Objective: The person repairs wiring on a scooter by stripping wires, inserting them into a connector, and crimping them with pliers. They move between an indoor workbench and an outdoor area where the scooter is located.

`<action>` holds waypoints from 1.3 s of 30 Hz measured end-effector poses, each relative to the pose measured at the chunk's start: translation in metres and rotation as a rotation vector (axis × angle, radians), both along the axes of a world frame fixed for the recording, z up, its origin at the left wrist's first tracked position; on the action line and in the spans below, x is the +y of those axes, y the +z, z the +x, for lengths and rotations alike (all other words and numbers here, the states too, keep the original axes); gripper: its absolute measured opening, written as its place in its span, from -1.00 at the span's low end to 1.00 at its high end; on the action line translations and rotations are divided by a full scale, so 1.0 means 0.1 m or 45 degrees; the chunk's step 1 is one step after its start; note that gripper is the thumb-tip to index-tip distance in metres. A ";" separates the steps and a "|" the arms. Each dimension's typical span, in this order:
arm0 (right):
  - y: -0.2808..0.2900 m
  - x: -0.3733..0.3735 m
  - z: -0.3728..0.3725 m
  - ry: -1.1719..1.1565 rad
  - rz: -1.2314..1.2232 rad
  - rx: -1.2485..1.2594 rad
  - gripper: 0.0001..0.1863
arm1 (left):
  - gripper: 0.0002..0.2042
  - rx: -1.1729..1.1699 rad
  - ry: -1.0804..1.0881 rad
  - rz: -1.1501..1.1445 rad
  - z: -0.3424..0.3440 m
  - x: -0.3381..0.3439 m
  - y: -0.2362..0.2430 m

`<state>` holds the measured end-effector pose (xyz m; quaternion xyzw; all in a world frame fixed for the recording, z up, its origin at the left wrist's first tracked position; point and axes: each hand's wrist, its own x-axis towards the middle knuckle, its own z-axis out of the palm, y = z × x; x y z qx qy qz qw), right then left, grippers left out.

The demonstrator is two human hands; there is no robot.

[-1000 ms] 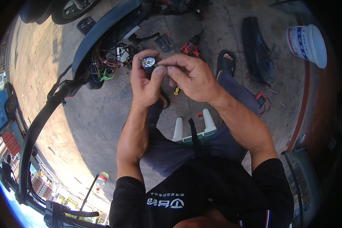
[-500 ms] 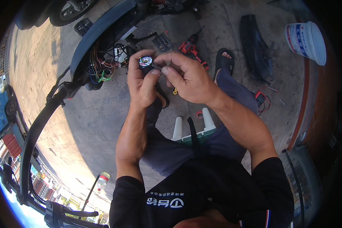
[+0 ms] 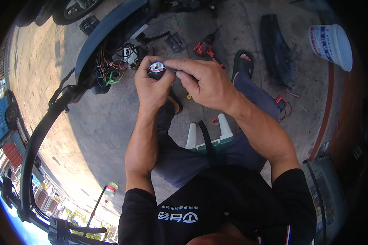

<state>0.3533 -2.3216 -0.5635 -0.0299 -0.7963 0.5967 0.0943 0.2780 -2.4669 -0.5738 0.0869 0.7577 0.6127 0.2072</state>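
Note:
My left hand (image 3: 152, 90) is closed around a small round black part (image 3: 156, 75). Its pale, shiny end faces up with several coloured specks; I cannot make out its exact kind. Close against it, my right hand (image 3: 208, 81) pinches a thin dark piece (image 3: 171, 70) between thumb and forefinger, reaching toward the part's rim. The fingers hide most of that piece. Just left of my hands, a bundle of loose coloured wires (image 3: 107, 69) with a green connector hangs from the opened vehicle frame (image 3: 95, 44).
A red cordless drill (image 3: 204, 48), a black pedal (image 3: 175, 42) and a red multimeter (image 3: 280, 103) lie on the paving. Farther right are a black curved fender-like piece (image 3: 276, 51) and a white bucket (image 3: 335, 47). A tape roll (image 3: 215, 121) lies near the green-and-white stool (image 3: 191, 136).
My right forefinger has straightened toward the round part, and the thin piece has shifted closer to its rim. My left thumb has moved slightly, showing more of the part's side.

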 end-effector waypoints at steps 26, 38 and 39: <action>0.04 0.06 0.01 -0.024 0.128 -0.008 -0.82 | -0.86 -0.311 0.015 0.231 0.03 -0.01 -0.15; 0.10 0.11 0.06 0.024 0.191 -0.079 -0.83 | -0.87 -0.262 -0.039 0.071 0.07 0.02 -0.04; 0.10 0.11 0.07 0.038 0.182 -0.099 -0.83 | -0.87 -0.256 -0.053 0.037 0.07 0.02 -0.04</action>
